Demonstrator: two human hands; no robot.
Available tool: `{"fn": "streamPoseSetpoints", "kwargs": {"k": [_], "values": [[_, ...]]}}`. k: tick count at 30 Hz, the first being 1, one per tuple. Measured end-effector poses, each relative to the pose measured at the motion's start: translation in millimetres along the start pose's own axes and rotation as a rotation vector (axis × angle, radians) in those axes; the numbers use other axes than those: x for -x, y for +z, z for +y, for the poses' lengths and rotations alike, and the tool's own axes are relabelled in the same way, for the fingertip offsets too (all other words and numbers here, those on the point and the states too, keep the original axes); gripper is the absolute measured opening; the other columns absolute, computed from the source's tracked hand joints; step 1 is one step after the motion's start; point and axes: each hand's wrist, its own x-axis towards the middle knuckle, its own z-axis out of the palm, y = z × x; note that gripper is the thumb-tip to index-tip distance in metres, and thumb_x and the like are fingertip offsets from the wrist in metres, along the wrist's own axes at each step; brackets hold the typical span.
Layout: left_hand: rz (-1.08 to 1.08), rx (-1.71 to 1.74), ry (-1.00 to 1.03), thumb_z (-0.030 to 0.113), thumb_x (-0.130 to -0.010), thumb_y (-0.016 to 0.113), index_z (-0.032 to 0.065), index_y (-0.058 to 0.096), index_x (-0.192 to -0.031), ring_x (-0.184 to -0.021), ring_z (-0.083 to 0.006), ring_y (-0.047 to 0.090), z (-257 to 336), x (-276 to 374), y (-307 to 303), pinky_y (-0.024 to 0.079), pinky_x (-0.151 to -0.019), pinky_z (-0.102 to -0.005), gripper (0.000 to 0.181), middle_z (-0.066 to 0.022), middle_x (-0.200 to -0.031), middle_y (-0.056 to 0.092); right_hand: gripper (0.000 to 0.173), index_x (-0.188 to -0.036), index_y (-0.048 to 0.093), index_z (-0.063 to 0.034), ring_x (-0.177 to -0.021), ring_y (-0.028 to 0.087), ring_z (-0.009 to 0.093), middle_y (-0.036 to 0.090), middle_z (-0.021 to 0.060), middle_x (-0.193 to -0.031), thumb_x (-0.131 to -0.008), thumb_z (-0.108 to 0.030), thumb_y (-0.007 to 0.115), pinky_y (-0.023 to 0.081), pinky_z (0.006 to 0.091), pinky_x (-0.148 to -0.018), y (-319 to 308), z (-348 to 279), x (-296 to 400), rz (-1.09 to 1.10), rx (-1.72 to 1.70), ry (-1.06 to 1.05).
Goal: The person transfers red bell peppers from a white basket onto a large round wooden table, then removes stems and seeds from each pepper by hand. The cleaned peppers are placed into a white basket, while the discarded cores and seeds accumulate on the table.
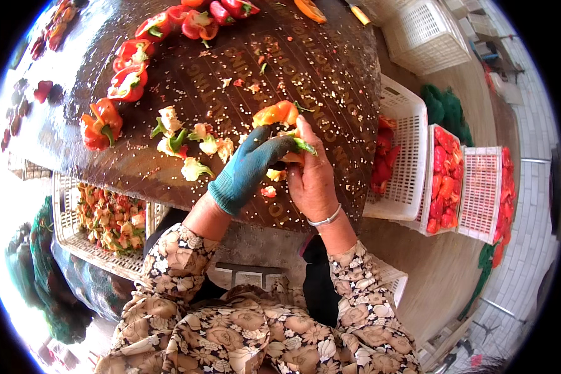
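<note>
My left hand (255, 163), in a teal coated work glove, and my bare right hand (312, 175) meet over the brown board tabletop (182, 61). Between them is an orange bell pepper (276, 113), its outer wall showing beyond my fingertips. My gloved thumb and fingers close around the pepper's core, and its green stem (305, 146) sticks out towards my right hand. The right fingers support the pepper from the right side. Fingers hide much of the pepper's inside. Several removed pepper cores (209, 142) lie left of my gloved hand, among scattered seeds.
Red bell peppers (128, 83) line the left and far side. A yellow-handled tool (359, 15) lies at the far right edge. A white crate (402, 187) with red pepper pieces stands at right, more filled crates beyond. A crate (98, 257) of cores sits at lower left.
</note>
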Motion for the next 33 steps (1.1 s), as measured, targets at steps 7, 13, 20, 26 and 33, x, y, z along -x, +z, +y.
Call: {"fn": "streamPoseSetpoints", "kwargs": {"k": [7, 13, 20, 26, 33], "values": [[0.027, 0.184, -0.519, 0.019, -0.095, 0.065, -0.0046, 0.047, -0.133, -0.078, -0.0055, 0.056, 23, -3, 12, 0.046, -0.064, -0.0205, 0.047, -0.0005, -0.093, 0.062, 0.06, -0.143, 0.045, -0.0079, -0.106, 0.066, 0.034, 0.064, 0.0176, -0.123, -0.086, 0.009, 0.054, 0.055, 0.0391, -0.092, -2, 7, 7, 0.123, 0.049, -0.094], [0.025, -0.115, -0.37, 0.022, -0.097, 0.059, 0.0019, 0.054, -0.123, -0.067, -0.0062, 0.054, 9, 3, 19, 0.042, -0.054, -0.0207, 0.033, 0.0003, -0.085, 0.06, 0.042, -0.13, 0.054, -0.0051, -0.095, 0.068, 0.031, 0.068, 0.0143, -0.11, -0.089, -0.007, 0.061, 0.057, 0.0385, -0.08, 1, 6, 12, 0.159, 0.269, 0.024], [0.216, -0.079, -0.167, 0.028, -0.103, 0.046, 0.0026, 0.054, -0.131, -0.074, -0.0067, 0.054, -10, 10, 12, 0.043, -0.063, -0.0205, 0.039, -0.003, -0.104, 0.061, 0.051, -0.129, 0.055, -0.003, -0.098, 0.068, 0.034, 0.067, 0.0174, -0.113, -0.079, 0.004, 0.066, 0.057, 0.0387, -0.082, -3, -14, -5, 0.314, 0.108, -0.049], [0.176, -0.338, -0.028, 0.013, -0.094, 0.061, 0.0029, 0.058, -0.123, -0.079, -0.0139, 0.062, -7, 10, 7, 0.051, -0.069, -0.0256, 0.031, -0.0079, -0.111, 0.064, 0.053, -0.126, 0.057, -0.005, -0.094, 0.069, 0.032, 0.069, 0.0166, -0.104, -0.077, 0.014, 0.06, 0.056, 0.0367, -0.081, -8, -15, -1, 0.447, -0.107, -0.014], [0.148, 0.107, -0.137, 0.015, -0.096, 0.056, 0.0022, 0.058, -0.124, -0.078, -0.0111, 0.059, 30, 11, 26, 0.049, -0.066, -0.0243, 0.03, -0.0047, -0.097, 0.064, 0.029, -0.115, 0.065, -0.0033, -0.093, 0.065, 0.013, 0.068, 0.0037, -0.105, -0.085, -0.002, 0.065, 0.055, 0.0266, -0.082, -58, 0, -2, 0.579, -0.677, 0.313]]}}
